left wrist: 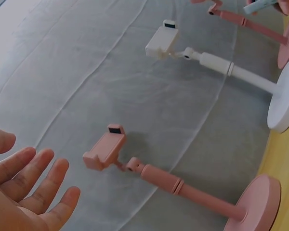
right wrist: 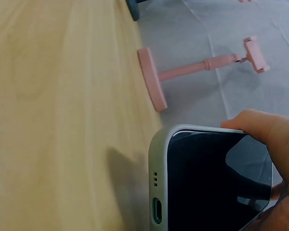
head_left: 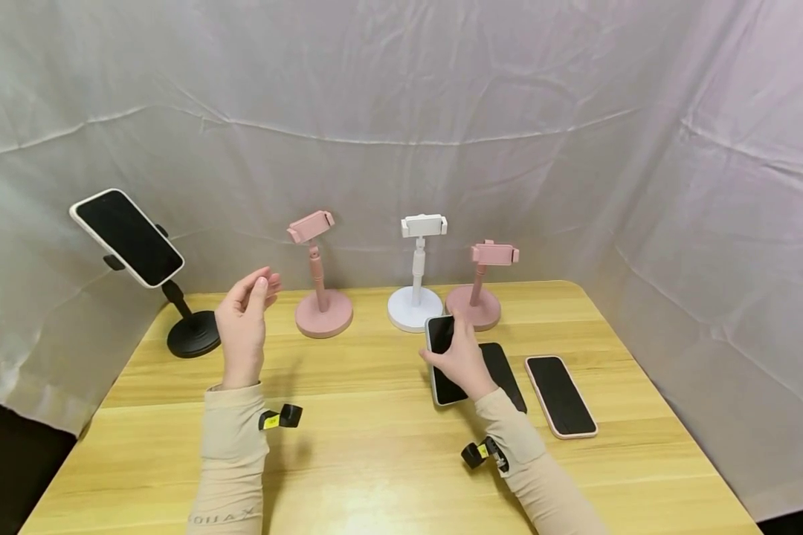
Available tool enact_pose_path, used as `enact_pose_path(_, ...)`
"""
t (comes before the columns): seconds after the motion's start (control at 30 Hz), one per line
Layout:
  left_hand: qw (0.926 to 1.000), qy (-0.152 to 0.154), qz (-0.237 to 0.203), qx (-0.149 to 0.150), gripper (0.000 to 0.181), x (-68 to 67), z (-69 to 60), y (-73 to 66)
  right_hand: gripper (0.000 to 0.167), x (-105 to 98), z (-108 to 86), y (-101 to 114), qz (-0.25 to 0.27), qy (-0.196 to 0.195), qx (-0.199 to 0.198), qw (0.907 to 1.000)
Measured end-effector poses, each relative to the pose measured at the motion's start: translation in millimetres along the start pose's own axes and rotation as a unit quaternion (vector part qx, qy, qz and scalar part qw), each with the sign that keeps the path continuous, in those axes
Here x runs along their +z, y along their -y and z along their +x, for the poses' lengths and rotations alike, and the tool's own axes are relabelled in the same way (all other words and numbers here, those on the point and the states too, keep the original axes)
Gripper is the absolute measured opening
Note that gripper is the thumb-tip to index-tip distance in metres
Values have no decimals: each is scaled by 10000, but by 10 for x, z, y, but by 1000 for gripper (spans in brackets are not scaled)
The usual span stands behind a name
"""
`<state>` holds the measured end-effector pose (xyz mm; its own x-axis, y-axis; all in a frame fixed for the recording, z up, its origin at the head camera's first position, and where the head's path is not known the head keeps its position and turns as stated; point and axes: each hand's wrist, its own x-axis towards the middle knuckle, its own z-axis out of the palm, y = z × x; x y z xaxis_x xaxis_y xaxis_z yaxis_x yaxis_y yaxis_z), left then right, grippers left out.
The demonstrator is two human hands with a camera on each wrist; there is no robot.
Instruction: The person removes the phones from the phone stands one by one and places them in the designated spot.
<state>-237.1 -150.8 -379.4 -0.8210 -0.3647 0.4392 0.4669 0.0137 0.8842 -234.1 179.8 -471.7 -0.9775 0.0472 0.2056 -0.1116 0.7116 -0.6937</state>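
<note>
My right hand (head_left: 460,358) grips a phone in a pale case (head_left: 440,334) by its edges, its screen showing; in the right wrist view the phone (right wrist: 212,178) has fingers (right wrist: 260,126) along its side. Beneath or beside it lies a dark phone (head_left: 505,375), partly covered. My left hand (head_left: 244,319) is raised with relaxed fingers and nothing in it, between the black stand (head_left: 194,334) and the left pink stand (head_left: 324,313). In the left wrist view, the left hand (left wrist: 29,192) is beside the pink holder (left wrist: 106,149).
A white stand (head_left: 415,308) and another pink stand (head_left: 485,308) stand along the back edge. The black stand bears a white-cased phone (head_left: 130,238). A pink-cased phone (head_left: 562,397) lies at the right. Grey cloth (head_left: 375,178) hangs behind the wooden table (head_left: 361,446).
</note>
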Motion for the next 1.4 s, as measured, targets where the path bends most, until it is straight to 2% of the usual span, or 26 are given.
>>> enact_pose_path(0.37, 9986, -495, -181, 109, 35, -246, 92, -65, 103, 101, -24, 24, -214, 365, 545, 9976)
enact_pose_path(0.77, 9924, -1157, -392, 118, 31, -597, 156, -145, 105, 228, -7, 92, -874, 559, 643, 9925)
enact_pose_path(0.97, 9889, -1361, -559, 207, 32, -720, 208, -128, 106, 257, 11, 119, -1345, 649, 830, 9853)
enact_pose_path(1.13, 9871, -1543, -409, 140, 29, -815, 248, -107, 98, 286, 6, 108, -1888, 753, 977, 9742)
enact_pose_path(1.4, 9829, -1761, -497, 197, 29, -939, 296, -71, 94, 303, 2, 119, -2464, 949, 935, 9600)
